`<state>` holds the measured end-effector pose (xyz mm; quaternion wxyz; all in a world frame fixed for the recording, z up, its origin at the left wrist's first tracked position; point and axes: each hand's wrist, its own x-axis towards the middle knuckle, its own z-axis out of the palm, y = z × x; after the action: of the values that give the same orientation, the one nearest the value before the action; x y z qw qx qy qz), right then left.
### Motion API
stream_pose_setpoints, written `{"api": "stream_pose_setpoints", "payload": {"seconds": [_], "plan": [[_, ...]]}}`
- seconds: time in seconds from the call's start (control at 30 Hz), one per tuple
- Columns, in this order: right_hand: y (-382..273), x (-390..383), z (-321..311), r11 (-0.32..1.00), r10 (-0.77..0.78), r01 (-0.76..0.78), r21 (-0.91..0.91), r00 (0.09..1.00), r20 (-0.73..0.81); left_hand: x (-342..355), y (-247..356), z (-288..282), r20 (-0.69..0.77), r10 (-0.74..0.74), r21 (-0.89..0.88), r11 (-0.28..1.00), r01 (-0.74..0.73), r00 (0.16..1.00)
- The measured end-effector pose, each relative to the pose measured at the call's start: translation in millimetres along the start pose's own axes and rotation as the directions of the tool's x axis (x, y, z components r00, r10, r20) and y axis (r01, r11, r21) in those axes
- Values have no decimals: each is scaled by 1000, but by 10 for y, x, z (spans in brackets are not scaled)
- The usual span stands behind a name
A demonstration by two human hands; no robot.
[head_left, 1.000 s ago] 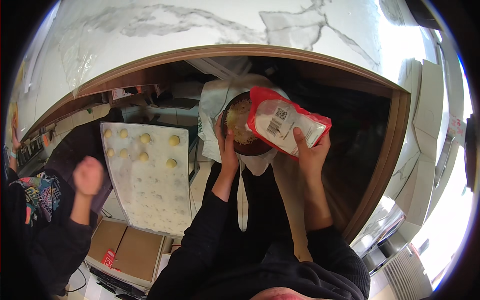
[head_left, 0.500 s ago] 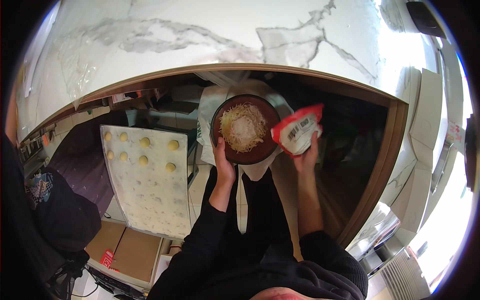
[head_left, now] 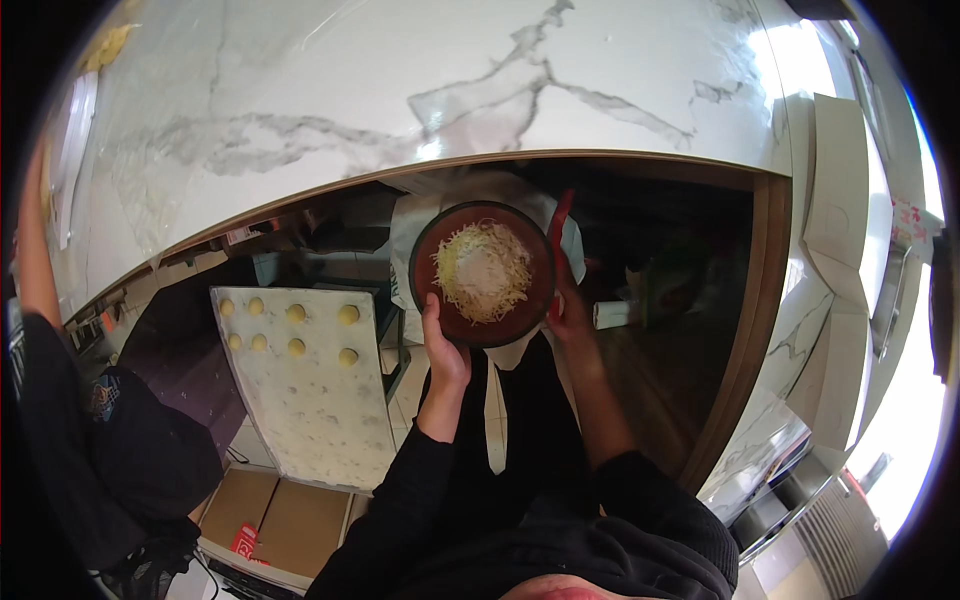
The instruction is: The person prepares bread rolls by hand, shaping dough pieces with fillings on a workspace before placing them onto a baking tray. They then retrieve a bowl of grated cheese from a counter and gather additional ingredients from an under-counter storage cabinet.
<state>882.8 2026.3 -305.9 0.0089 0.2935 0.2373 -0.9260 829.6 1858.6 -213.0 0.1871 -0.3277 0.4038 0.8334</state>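
A round brown bowl with a dark rim (head_left: 535,250) is held up below the worktop edge. In it lies a heap of pale thin shreds (head_left: 500,300), topped with a mound of white powder (head_left: 483,270). My left hand (head_left: 445,355) grips the bowl's lower left side, its thumb over the rim. At the bowl's right side, my right hand (head_left: 574,325) is closed on a red and white bag (head_left: 562,215), which shows nearly edge-on. The bowl partly hides that hand's fingers and the bag.
A marble-patterned worktop (head_left: 330,90) spans the far side, above a dark opening with a wooden frame (head_left: 765,280). Leftward, a floury tray (head_left: 320,420) bears several small dough balls (head_left: 296,314). Another person's dark sleeve (head_left: 45,380) is at far left. Cardboard boxes (head_left: 300,520) stand lower left.
My right hand has brought the bag leftward against the bowl's right side and turned it edge-on. My left hand keeps its grip on the bowl. The whole view has shifted slightly.
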Motion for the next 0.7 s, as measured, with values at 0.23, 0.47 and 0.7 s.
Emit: {"api": "stream_pose_setpoints", "payload": {"seconds": [0.23, 0.47, 0.7], "plan": [[47, 71, -192, 998, 25, -25, 49, 1000, 1, -112, -33, 90, 8, -56, 101, 993, 55, 998], [-56, 218, -255, 975, 108, -82, -206, 987, 118, -55, -110, 10, -22, -28, 76, 997, 30, 999], [-146, 623, -622, 962, -108, -16, 273, 894, 434, -74, -57, -121, -51, 0, 49, 999, 3, 999]]}}
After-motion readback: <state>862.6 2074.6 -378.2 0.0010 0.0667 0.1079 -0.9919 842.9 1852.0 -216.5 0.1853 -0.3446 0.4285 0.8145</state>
